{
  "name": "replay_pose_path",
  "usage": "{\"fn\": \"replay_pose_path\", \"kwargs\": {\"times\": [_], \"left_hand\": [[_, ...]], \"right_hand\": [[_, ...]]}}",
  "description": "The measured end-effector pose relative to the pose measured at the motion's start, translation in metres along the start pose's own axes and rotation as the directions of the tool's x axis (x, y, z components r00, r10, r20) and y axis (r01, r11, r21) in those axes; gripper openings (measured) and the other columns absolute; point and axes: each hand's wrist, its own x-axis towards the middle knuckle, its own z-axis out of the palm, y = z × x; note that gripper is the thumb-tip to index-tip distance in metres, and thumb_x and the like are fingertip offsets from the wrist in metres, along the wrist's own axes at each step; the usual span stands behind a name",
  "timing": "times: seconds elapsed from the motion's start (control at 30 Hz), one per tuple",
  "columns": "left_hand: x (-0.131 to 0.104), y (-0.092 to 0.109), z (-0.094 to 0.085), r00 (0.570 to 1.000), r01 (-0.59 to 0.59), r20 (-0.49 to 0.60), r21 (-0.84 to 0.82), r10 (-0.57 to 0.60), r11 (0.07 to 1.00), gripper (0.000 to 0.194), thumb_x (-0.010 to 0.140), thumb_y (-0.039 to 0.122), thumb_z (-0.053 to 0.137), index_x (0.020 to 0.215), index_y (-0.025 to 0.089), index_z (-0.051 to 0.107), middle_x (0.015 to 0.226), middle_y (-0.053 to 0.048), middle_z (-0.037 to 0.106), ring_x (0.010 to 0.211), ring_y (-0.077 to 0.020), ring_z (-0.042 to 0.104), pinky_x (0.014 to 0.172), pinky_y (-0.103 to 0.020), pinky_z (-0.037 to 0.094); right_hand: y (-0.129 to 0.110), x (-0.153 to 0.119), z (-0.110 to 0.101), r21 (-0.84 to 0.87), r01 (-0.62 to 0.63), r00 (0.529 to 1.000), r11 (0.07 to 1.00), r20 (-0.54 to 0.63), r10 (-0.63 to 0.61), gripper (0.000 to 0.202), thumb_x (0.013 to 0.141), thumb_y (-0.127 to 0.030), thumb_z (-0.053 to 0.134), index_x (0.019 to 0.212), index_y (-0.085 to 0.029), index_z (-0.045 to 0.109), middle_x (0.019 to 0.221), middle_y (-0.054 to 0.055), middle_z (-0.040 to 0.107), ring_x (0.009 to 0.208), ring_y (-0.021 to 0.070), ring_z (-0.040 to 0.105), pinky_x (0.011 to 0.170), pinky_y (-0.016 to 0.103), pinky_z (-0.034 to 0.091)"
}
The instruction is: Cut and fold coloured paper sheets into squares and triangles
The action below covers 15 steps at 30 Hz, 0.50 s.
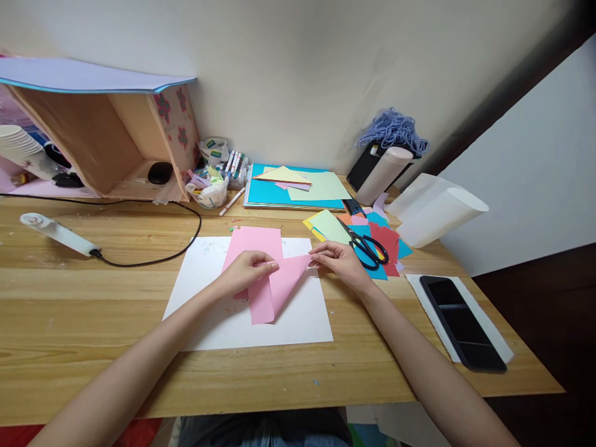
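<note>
A piece of pink paper (285, 279), partly folded over, is held above a white sheet (209, 323) on the wooden table. My left hand (249, 271) pinches its upper left part between thumb and fingers. At its upper right corner, my right hand (339, 262) grips the paper with closed fingertips. Another pink sheet (258, 241) lies flat on the white sheet, behind the held one and partly under my left hand. Black-handled scissors (370, 248) rest on coloured paper scraps just beyond my right hand.
A phone (465, 323) lies at the right. Behind are stacked coloured papers (326, 202), a tub of scraps (209, 195), rolled white paper (437, 217) and a dark holder with blue yarn (393, 130). A white device (58, 234) with a black cable is left, below an open box (181, 124).
</note>
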Motion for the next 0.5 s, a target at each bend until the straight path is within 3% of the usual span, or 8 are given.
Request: {"fn": "replay_pose_path", "kwargs": {"times": [0.33, 0.5], "left_hand": [[0.0000, -0.0026, 0.0058, 0.996, 0.052, -0.072, 0.042, -0.049, 0.998, 0.037, 0.065, 0.046, 0.059, 0.076, 0.012, 0.064, 0.074, -0.005, 0.061, 0.065, -0.0157, 0.051, 0.053, -0.023, 0.034], [-0.0002, -0.0019, 0.0056, 0.995, 0.055, -0.083, 0.045, -0.051, 0.997, 0.033, 0.066, 0.043, 0.058, 0.075, 0.012, 0.063, 0.072, -0.004, 0.060, 0.064, -0.0148, 0.051, 0.051, -0.022, 0.034]], "right_hand": [[0.0009, 0.0003, 0.0037, -0.033, 0.000, 0.999, 0.999, -0.039, -0.001, 0.023, 0.064, -0.037, 0.068, 0.073, -0.016, 0.063, 0.075, 0.004, 0.065, 0.066, 0.0158, 0.063, 0.059, 0.026, 0.050], [-0.0024, -0.0011, -0.0016, -0.008, -0.047, 0.998, 0.999, 0.037, 0.047, 0.027, 0.066, -0.034, 0.067, 0.086, -0.017, 0.064, 0.078, 0.004, 0.066, 0.071, 0.0157, 0.064, 0.068, 0.028, 0.050]]}}
